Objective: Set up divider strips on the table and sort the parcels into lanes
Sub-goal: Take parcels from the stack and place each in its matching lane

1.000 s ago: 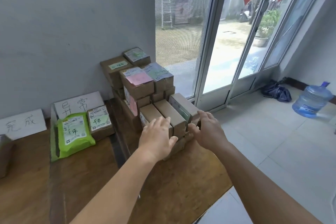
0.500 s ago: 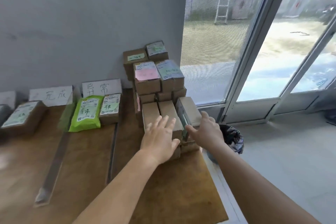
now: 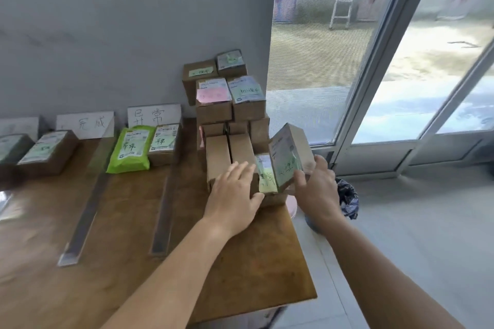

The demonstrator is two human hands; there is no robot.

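Observation:
A stack of brown parcel boxes stands at the table's far right against the wall. My right hand grips one small brown box with a green label, tilted up off the row. My left hand lies flat with straight fingers on the upright boxes beside it. Two metal divider strips lie along the wooden table. Between them sit a green mailer and a small box.
Handwritten paper signs lean on the grey wall behind the lanes. More boxes sit in the left lanes. A black bin bag stands on the floor off the table's right edge, by the glass door.
My right hand has closed around the rightmost box and tipped it up and right out of the row. My left hand stays pressed on the neighbouring boxes. The view swung left.

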